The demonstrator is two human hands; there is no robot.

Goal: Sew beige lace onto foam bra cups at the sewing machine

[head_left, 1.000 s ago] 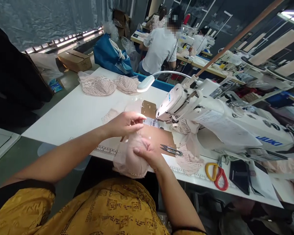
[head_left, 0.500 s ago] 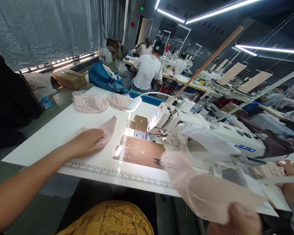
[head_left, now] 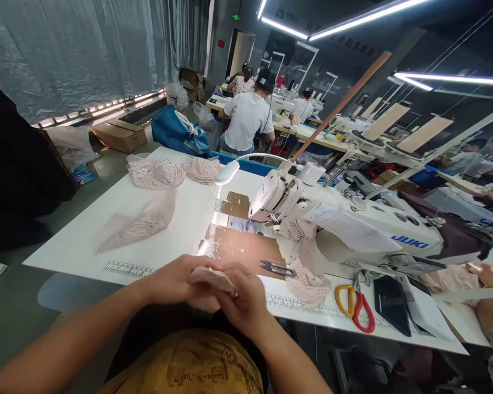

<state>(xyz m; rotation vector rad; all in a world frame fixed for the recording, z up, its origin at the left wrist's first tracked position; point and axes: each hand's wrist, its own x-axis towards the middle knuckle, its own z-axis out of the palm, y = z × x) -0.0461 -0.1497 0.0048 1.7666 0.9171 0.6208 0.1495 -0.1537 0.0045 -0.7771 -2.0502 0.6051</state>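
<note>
Both of my hands meet above the front edge of the white table (head_left: 78,241), close to my body. My left hand (head_left: 181,282) and my right hand (head_left: 244,295) are closed on one small bunched piece of pale beige fabric (head_left: 213,278). To the left lies a sheer beige mesh and lace piece (head_left: 142,227). Beside my right hand, thread snips (head_left: 278,268) rest partly on the brown plate (head_left: 246,249), with a pale lace piece (head_left: 310,284) to their right. Behind stands the white sewing machine (head_left: 332,213).
Two lace stacks (head_left: 158,172) sit at the table's back left. Red and yellow-handled scissors (head_left: 355,303) and a black phone-like slab (head_left: 391,303) lie at the right. A lamp (head_left: 227,172) reaches over the table. At far right is another person's hand (head_left: 491,276).
My left hand has left the mesh piece and come to the middle. My right hand has moved in from the lower right, bringing the beige fabric, now bunched. The scissors and black slab are uncovered.
</note>
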